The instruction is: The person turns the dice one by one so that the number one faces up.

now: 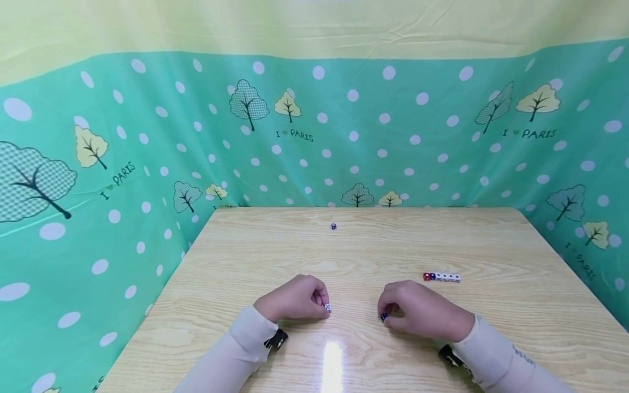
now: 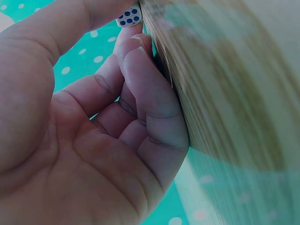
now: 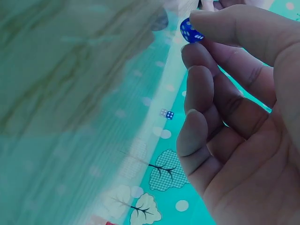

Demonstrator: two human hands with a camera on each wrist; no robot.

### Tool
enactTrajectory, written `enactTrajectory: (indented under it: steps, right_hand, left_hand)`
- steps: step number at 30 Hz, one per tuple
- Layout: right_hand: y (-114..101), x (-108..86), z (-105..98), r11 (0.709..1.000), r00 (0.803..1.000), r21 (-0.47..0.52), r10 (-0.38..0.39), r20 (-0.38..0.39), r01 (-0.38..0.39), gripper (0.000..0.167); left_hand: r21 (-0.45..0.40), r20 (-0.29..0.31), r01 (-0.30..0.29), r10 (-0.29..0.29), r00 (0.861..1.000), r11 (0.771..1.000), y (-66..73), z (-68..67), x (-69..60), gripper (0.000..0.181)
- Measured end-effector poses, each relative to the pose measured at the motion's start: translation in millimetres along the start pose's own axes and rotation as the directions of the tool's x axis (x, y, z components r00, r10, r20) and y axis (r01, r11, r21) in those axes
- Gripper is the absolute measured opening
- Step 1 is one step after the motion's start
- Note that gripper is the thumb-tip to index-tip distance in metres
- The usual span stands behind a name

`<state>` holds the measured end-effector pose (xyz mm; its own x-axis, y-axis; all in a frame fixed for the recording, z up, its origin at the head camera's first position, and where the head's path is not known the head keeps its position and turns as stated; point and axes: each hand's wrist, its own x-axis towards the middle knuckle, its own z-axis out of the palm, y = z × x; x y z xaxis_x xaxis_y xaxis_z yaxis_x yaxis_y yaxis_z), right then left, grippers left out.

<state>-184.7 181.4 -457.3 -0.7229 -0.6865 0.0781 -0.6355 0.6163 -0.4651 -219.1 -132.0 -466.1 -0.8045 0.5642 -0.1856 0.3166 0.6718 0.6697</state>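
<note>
A curtained-off booth (image 1: 344,33) is being shown. A wood-grain table (image 1: 275,240) is being enclosed on three sides by a cream-and-green cloth (image 1: 339,117) printed with trees (image 1: 248,101), dots (image 1: 319,72) and lettering (image 1: 539,134); the wider room is being hidden.

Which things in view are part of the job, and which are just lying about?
In the job:
- white die, pinched in the left hand
- blue die, pinched in the right hand
- row of dice, probably
- lone die at the back, untouched, probably

Just surroundings:
- table, as support
- tree-print cloth behind
</note>
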Motion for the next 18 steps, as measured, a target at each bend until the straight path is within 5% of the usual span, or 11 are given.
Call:
enactTrajectory:
  steps: [18]
  right_hand:
    - [21,0.8,-1,0.983,0.998,0.176,0.046,0.046,-0.053,0.017]
  left_hand:
    - [0.006,0.003,-0.001,0.001,1.0,1.0,-0.2,-0.2,0.2,0.017]
